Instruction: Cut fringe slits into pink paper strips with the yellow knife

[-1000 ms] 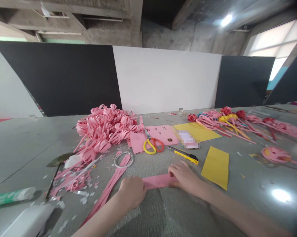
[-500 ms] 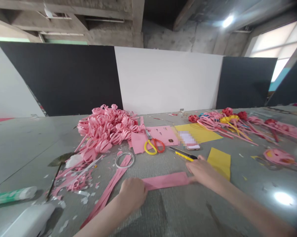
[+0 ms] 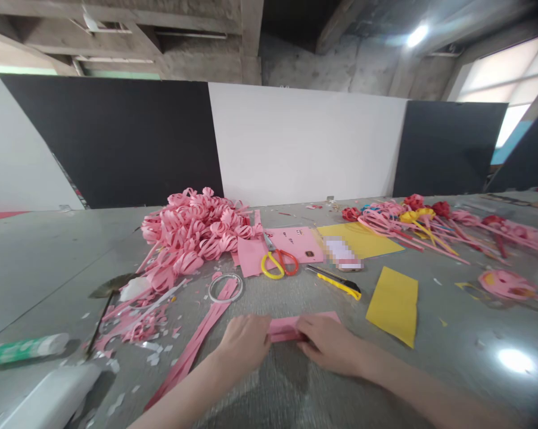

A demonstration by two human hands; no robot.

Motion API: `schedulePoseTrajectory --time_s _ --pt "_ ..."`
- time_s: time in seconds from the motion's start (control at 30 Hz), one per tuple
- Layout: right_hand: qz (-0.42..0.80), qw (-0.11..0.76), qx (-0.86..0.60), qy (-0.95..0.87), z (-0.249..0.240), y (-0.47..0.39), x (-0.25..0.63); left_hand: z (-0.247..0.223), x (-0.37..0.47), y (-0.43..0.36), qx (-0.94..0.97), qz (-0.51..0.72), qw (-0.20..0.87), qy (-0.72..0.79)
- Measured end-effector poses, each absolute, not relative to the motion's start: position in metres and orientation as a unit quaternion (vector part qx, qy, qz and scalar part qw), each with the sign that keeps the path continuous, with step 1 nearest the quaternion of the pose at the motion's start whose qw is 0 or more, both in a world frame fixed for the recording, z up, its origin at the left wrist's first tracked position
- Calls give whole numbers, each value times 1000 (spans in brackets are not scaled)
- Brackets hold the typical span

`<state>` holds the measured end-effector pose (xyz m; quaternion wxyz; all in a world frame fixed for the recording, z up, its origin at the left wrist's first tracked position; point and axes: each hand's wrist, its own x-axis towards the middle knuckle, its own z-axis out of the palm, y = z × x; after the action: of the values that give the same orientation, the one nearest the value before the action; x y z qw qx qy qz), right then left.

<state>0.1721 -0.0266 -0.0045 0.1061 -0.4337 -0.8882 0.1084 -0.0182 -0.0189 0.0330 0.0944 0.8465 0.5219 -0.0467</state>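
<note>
Pink paper strip [image 3: 283, 329] is lying just right of the left hand [image 3: 246, 341], long axis running crosswise under the right hand [image 3: 325, 343]. The left hand is gripping its left end, fingers curled; the right hand is pinching across it (a corner is showing beyond the knuckles).

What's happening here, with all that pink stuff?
Somebody has both bare hands on a pink paper strip. The left hand holds it toward its left end, and the right hand has its fingers on it, with the other end poking out beyond. Farther off lie scissors and, to their left, a big heap of pink paper loops.
</note>
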Motion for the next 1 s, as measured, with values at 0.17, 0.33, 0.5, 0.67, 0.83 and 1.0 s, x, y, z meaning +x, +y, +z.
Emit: schedulePoseTrajectory --time_s 0.17,0.33,0.5,0.67,0.83,1.0 --pt "88 96 -439 -889 -9 -25 175 26 2 -7 838 -55 149 521" --pt "72 112 -450 -883 -13 -29 171 28 13 11 813 -133 234 516" --pt "70 117 -444 -886 -17 -29 169 35 18 16 790 -181 300 503" --pt "76 116 -438 -888 -16 -29 170 34 19 20 776 -189 333 501" --pt "78 120 -444 -884 -14 -31 170 29 18 24 766 -197 349 502" --pt "79 124 -448 -882 -13 -31 170 25 9 24 751 -192 377 507"
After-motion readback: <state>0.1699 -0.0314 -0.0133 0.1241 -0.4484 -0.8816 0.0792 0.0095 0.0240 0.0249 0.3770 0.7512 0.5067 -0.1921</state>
